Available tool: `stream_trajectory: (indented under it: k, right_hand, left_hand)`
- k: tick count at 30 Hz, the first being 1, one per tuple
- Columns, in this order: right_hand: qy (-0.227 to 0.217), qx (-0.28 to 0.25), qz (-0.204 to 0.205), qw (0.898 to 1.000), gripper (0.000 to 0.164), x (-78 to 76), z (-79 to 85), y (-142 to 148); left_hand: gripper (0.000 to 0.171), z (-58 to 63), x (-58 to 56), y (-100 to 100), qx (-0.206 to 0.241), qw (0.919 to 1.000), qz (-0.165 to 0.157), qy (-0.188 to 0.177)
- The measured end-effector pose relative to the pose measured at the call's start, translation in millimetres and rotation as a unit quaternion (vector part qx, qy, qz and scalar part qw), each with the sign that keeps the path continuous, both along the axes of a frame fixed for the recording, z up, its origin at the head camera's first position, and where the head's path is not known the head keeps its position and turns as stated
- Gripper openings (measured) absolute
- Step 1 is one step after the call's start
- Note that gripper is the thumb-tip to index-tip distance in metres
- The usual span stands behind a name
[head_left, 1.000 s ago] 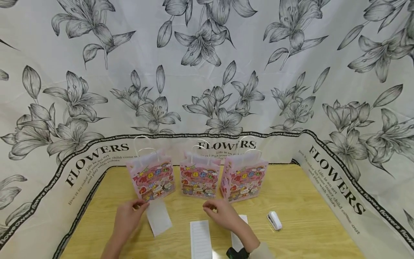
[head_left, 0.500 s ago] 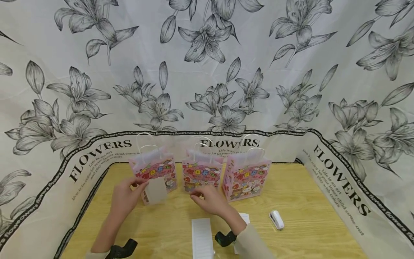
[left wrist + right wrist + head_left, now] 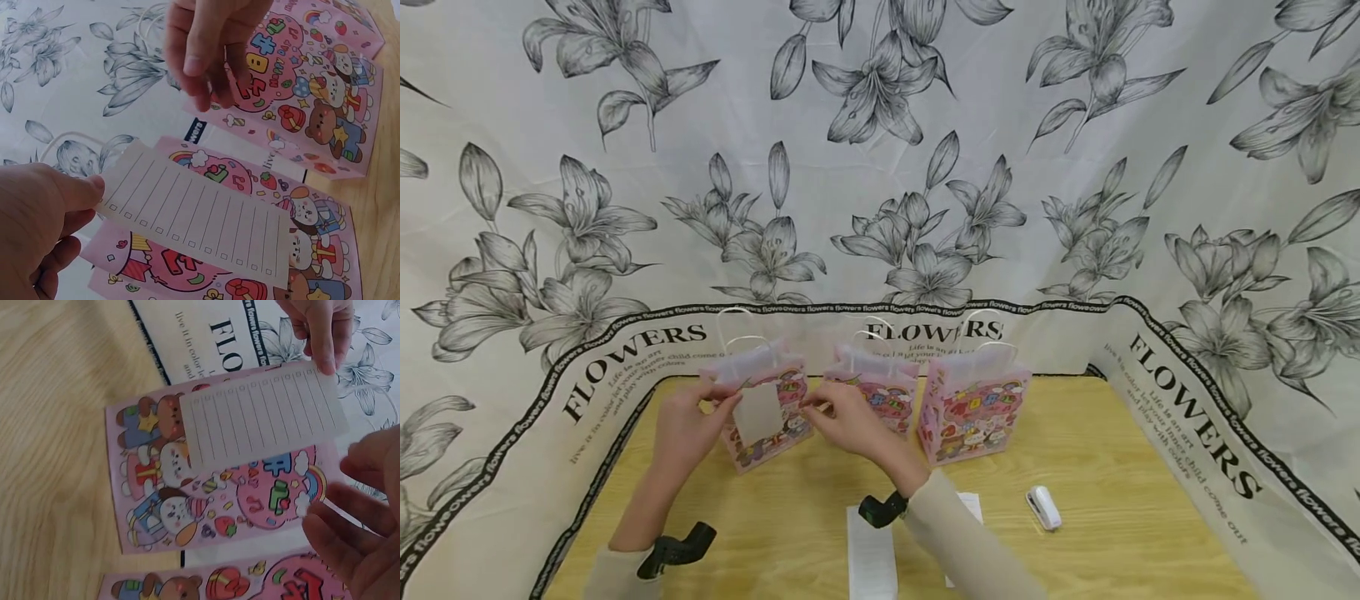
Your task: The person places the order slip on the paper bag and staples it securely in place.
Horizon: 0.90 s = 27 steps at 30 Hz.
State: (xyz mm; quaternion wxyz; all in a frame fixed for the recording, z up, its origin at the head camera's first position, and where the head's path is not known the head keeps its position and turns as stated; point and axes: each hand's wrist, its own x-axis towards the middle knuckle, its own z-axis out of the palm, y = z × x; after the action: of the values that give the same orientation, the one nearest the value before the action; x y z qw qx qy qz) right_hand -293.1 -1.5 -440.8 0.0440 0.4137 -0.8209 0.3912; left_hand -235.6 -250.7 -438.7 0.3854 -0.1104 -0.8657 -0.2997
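Observation:
Between thumb and fingers, my left hand (image 3: pixel 688 423) pinches a white checklist sheet (image 3: pixel 758 415) by its upper corner. Ruled lines and a row of small boxes show on the sheet (image 3: pixel 200 215) in the left wrist view. It overlaps the front of the left pink gift bag (image 3: pixel 793 400), which has cartoon animals printed on it. My right hand (image 3: pixel 847 419) hovers just right of the sheet, in front of the middle gift bag (image 3: pixel 891 402). In the right wrist view, the fingers (image 3: pixel 340 550) of that hand are loosely bent, with nothing in them.
A third pink gift bag (image 3: pixel 977 417) stands to the right in the row. One white list sheet (image 3: pixel 871 554) lies at the table's front, and another sheet (image 3: pixel 970 507) is partly under the right forearm. A small white stapler (image 3: pixel 1042 508) lies further right.
My left hand has lifted the sheet from the table up against the left bag's front. My right hand has moved left and up toward the sheet.

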Motion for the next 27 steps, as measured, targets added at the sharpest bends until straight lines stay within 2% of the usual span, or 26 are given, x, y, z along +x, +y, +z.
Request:
stream_trajectory:
  k: [5,8,11,16,20,23,27]
  right_hand:
    - [0.026,-0.046,-0.032,0.998,0.021,-6.2,8.3,-20]
    - [0.032,-0.063,-0.061,0.996,0.028,-9.6,18.9,-29]
    - [0.016,-0.054,-0.083,0.995,0.036,-15.0,31.8,-38]
    - [-0.044,-0.023,-0.096,0.994,0.052,-26.8,44.3,-55]
    - [-0.073,-0.015,-0.095,0.993,0.061,-37.2,44.5,-66]
    - [-0.079,-0.003,-0.091,0.993,0.066,-41.0,42.8,-71]
    - [-0.117,-0.008,-0.066,0.991,0.067,-40.2,38.0,-74]
  left_hand:
    - [0.009,1.3,-4.2,-5,-0.006,1.0,0.005,0.003]
    - [0.009,2.1,-6.4,-6,-0.001,0.9999,0.003,0.01]
    - [0.012,2.2,-10.4,-7,0.006,0.9997,-0.008,0.023]
    - [0.015,-0.1,-16.4,-9,0.012,0.9994,-0.004,0.033]
    - [0.014,-1.3,-22.8,-10,0.036,0.9993,0.009,0.01]
    - [0.012,-1.9,-28.5,-11,0.064,0.9978,0.003,-0.019]
    - [0.011,-4.1,-32.4,-13,0.085,0.9954,-0.01,-0.043]
